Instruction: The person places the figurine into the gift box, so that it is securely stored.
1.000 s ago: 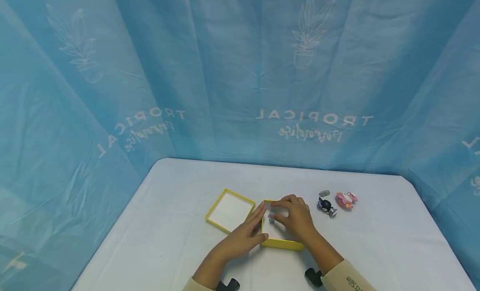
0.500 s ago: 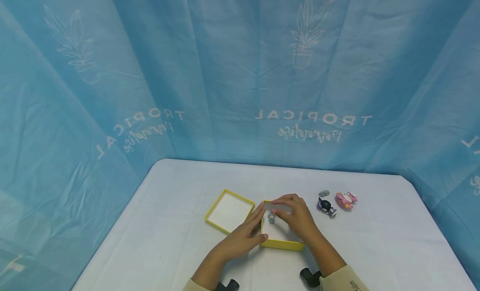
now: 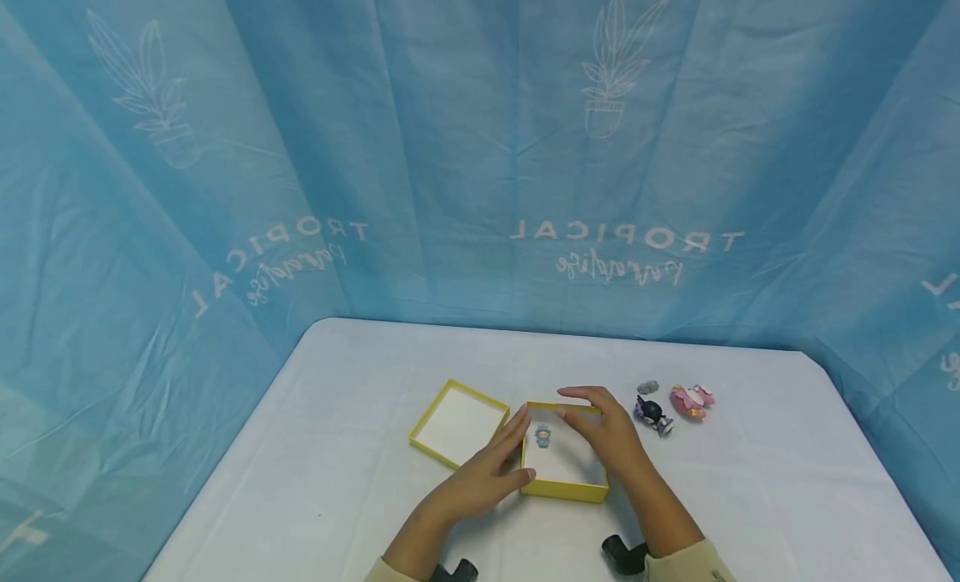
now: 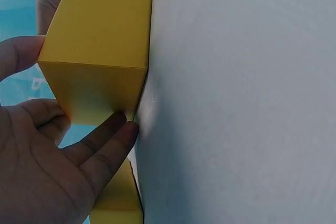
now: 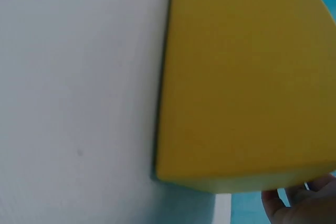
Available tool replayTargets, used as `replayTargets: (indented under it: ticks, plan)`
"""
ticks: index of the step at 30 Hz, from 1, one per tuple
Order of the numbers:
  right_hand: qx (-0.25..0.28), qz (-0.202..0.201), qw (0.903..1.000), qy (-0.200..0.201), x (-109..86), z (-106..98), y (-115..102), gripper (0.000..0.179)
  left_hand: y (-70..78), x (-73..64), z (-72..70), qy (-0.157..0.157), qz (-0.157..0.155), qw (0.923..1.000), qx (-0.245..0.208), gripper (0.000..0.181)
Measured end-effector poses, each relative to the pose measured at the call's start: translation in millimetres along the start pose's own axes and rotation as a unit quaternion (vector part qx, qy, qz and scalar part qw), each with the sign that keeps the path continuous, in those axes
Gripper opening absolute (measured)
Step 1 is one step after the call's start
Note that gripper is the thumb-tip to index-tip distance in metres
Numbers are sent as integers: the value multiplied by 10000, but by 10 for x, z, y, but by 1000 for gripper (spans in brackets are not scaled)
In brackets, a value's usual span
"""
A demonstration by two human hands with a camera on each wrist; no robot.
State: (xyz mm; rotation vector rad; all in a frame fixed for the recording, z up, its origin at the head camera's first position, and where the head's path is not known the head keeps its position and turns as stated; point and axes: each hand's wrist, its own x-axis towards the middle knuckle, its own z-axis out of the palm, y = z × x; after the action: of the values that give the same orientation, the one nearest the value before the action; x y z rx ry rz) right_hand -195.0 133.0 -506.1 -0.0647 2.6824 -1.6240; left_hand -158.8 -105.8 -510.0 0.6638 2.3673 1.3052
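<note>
A small blue figurine lies in the left part of a square yellow box with a white inside. My left hand rests against the box's left side, fingers extended along it and thumb at the near left corner. The left wrist view shows those fingertips touching the yellow wall low down, close to the tablecloth. Over the box's far right part is my right hand, thumb and fingers apart with nothing between them. In the right wrist view, the fingers show partly beyond the box wall.
Left of the box lies a shallow yellow-rimmed lid, its white inside up. To the right are a dark figurine, a pink figurine and a small grey piece. A blue printed curtain stands behind the white table.
My right hand has let go of the blue figurine and drawn back to the right, leaving it lying in the box. The left hand has stayed at the box's side.
</note>
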Motion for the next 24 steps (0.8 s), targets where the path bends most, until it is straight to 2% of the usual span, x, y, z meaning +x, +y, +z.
replayTargets:
  ticks: [7,13,24]
  plan:
    - [183,231,9995,122,-19,-120,20,43,8,-2,3,13,-13,10000,29,77]
    - [349,171,9988,299,-39,-206,46,53,6,2,4,18,-65,10000,3,77]
    - [175,212,9978,606,-39,-393,96,56,10,-14,-1,-22,-103,9999,-30,77]
